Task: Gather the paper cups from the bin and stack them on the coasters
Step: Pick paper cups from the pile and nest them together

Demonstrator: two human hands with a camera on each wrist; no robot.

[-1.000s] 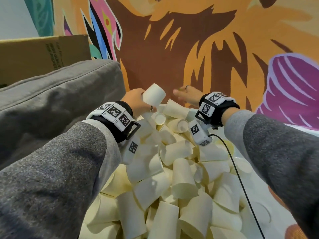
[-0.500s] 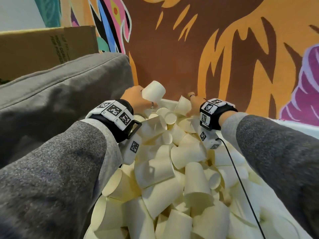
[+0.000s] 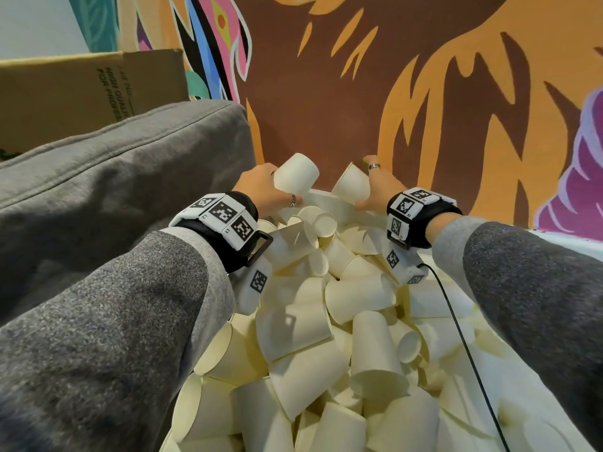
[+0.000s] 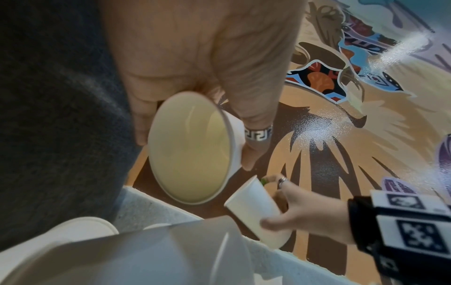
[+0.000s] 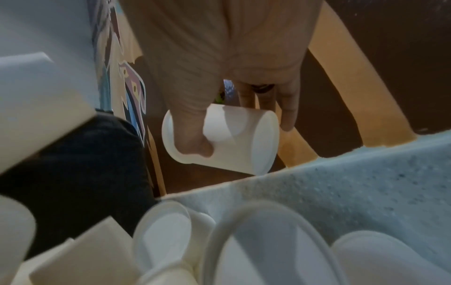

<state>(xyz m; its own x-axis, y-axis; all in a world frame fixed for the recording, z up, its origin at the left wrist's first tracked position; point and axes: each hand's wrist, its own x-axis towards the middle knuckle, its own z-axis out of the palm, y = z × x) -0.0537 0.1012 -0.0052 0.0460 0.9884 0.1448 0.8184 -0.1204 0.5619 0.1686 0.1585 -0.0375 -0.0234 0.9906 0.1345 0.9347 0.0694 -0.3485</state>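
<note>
A white bin [image 3: 329, 199] holds a heap of several cream paper cups [image 3: 326, 321]. My left hand [image 3: 261, 187] grips one cup [image 3: 295, 174] above the heap's far end, base pointing away; the left wrist view shows its open mouth [image 4: 190, 146] between my fingers and thumb. My right hand [image 3: 375, 187] holds a second cup [image 3: 350, 184] just to the right, over the bin's far rim [image 5: 341, 169]. In the right wrist view my thumb lies across that cup [image 5: 227, 138] and my fingers are behind it. No coasters are in view.
A grey sofa cushion [image 3: 114, 177] presses against the bin's left side. A cardboard box [image 3: 81, 89] stands behind it. The painted mural wall [image 3: 359, 93] rises directly behind the bin. A black cable [image 3: 456, 327] runs from my right wrist over the cups.
My right hand has come down onto a cup at the far end of the heap, closed round it and lifted it. My left hand keeps its cup. The head view has tilted up.
</note>
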